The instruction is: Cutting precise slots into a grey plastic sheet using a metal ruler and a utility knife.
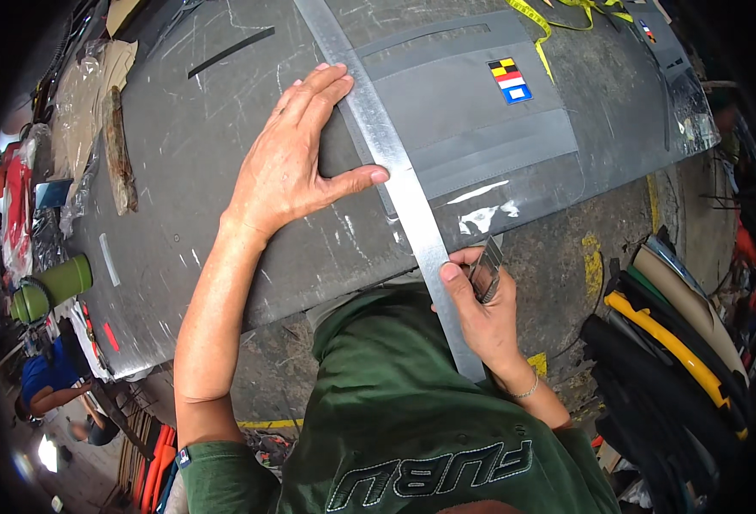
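Note:
A long metal ruler (404,193) runs from the far edge of the dark work table down past its near edge toward me. My left hand (288,158) lies spread, with its thumb and fingertips on the ruler's left edge. Beyond the near table edge, my right hand (489,317) pinches the ruler's lower part. A flat, pointed metal tool (487,267) with a ridged side is also tucked in the right fingers; its exact kind is unclear. Along the ruler's right side lies a grey sewn fabric panel (446,94) with pockets, a colourful flag patch (511,80) and a clear plastic strip (481,206).
A yellow tape measure (542,34) lies at the far right, and a dark strip (232,51) at the far left. A wooden stick (119,154) and green cylinder (53,287) sit leftward. Rolled materials (660,338) stand right. Other people (53,377) are at lower left.

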Demonstrator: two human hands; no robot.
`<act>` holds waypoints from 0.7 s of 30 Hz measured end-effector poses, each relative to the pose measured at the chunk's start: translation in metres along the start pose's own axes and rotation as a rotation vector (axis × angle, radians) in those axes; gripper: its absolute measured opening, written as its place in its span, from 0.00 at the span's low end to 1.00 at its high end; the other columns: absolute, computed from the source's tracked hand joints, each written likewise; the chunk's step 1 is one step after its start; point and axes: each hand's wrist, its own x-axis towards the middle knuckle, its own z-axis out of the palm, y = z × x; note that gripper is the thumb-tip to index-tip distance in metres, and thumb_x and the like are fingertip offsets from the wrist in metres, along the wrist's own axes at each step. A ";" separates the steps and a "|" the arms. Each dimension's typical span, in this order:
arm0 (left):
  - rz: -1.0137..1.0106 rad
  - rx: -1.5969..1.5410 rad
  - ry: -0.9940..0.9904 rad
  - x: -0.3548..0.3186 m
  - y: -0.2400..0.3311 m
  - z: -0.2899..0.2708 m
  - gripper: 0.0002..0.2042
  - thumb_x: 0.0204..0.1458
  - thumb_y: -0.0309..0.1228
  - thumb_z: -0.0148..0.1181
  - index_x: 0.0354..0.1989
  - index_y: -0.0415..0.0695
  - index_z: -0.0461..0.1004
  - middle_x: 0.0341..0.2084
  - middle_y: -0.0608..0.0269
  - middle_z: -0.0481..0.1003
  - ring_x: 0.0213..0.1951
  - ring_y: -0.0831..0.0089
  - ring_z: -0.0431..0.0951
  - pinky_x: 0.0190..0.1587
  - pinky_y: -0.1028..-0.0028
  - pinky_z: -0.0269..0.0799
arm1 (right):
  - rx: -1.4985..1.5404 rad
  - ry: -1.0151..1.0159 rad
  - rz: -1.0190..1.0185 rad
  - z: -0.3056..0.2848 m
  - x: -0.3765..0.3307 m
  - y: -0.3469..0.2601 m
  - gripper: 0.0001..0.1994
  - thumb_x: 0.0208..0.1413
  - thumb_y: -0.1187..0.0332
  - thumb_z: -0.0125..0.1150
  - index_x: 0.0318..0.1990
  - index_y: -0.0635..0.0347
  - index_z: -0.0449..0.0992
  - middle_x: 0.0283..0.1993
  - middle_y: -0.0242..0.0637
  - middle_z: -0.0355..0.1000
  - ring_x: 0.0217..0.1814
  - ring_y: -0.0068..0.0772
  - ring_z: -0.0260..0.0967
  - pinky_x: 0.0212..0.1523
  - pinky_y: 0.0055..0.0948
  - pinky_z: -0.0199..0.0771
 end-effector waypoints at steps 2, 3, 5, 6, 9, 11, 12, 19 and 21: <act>-0.002 -0.001 0.000 0.000 0.000 0.000 0.48 0.40 0.59 0.77 0.66 0.38 0.68 0.68 0.49 0.67 0.71 0.53 0.65 0.76 0.51 0.55 | -0.001 0.000 0.004 0.000 0.000 0.000 0.12 0.68 0.65 0.63 0.49 0.65 0.73 0.36 0.31 0.75 0.33 0.17 0.72 0.30 0.26 0.82; -0.001 0.003 0.004 0.000 0.000 0.000 0.49 0.40 0.59 0.77 0.66 0.38 0.68 0.68 0.49 0.67 0.71 0.53 0.65 0.76 0.51 0.55 | -0.005 -0.001 0.002 0.000 0.000 0.000 0.12 0.68 0.65 0.63 0.48 0.65 0.73 0.35 0.31 0.75 0.33 0.17 0.72 0.30 0.26 0.82; -0.001 0.005 0.006 0.000 0.000 0.001 0.49 0.40 0.59 0.77 0.67 0.38 0.68 0.68 0.49 0.67 0.71 0.53 0.65 0.76 0.52 0.55 | -0.009 0.000 0.002 0.000 0.000 0.000 0.12 0.68 0.65 0.63 0.48 0.65 0.73 0.35 0.30 0.75 0.33 0.17 0.72 0.30 0.26 0.82; 0.003 0.011 0.005 0.000 -0.001 0.001 0.49 0.40 0.59 0.77 0.67 0.39 0.68 0.68 0.49 0.67 0.71 0.53 0.65 0.76 0.52 0.55 | -0.011 -0.002 -0.001 0.000 0.000 -0.001 0.12 0.68 0.65 0.63 0.48 0.65 0.73 0.35 0.30 0.75 0.33 0.17 0.72 0.30 0.26 0.82; 0.009 0.017 0.003 0.000 -0.001 0.001 0.50 0.39 0.59 0.77 0.67 0.39 0.68 0.68 0.49 0.67 0.71 0.53 0.65 0.76 0.52 0.55 | -0.013 -0.001 0.004 0.000 0.000 0.000 0.12 0.68 0.65 0.63 0.48 0.65 0.73 0.35 0.31 0.75 0.33 0.17 0.72 0.30 0.26 0.82; 0.011 0.015 0.001 0.000 -0.001 0.001 0.50 0.39 0.59 0.78 0.67 0.38 0.68 0.68 0.49 0.67 0.71 0.53 0.65 0.76 0.52 0.55 | -0.013 0.002 0.014 0.000 0.000 0.001 0.12 0.68 0.65 0.63 0.48 0.65 0.73 0.35 0.31 0.75 0.33 0.17 0.72 0.30 0.26 0.82; 0.016 0.013 0.000 0.000 -0.001 0.001 0.48 0.42 0.58 0.76 0.67 0.38 0.68 0.68 0.49 0.67 0.71 0.52 0.64 0.76 0.52 0.55 | -0.011 0.003 0.014 0.000 0.000 0.000 0.12 0.68 0.65 0.63 0.48 0.66 0.73 0.35 0.31 0.75 0.33 0.17 0.72 0.30 0.26 0.82; 0.030 -0.001 -0.003 0.001 -0.005 0.001 0.32 0.60 0.46 0.65 0.67 0.39 0.68 0.68 0.51 0.67 0.72 0.53 0.63 0.75 0.55 0.55 | 0.004 0.054 0.001 0.008 -0.002 -0.001 0.08 0.67 0.69 0.65 0.44 0.64 0.74 0.28 0.23 0.71 0.30 0.09 0.63 0.30 0.16 0.62; 0.027 0.000 -0.004 0.001 -0.005 0.001 0.30 0.61 0.45 0.63 0.67 0.39 0.68 0.68 0.51 0.67 0.72 0.53 0.63 0.75 0.55 0.55 | 0.004 0.057 0.026 0.008 -0.002 -0.002 0.09 0.67 0.68 0.65 0.44 0.64 0.74 0.28 0.21 0.70 0.30 0.08 0.58 0.30 0.16 0.58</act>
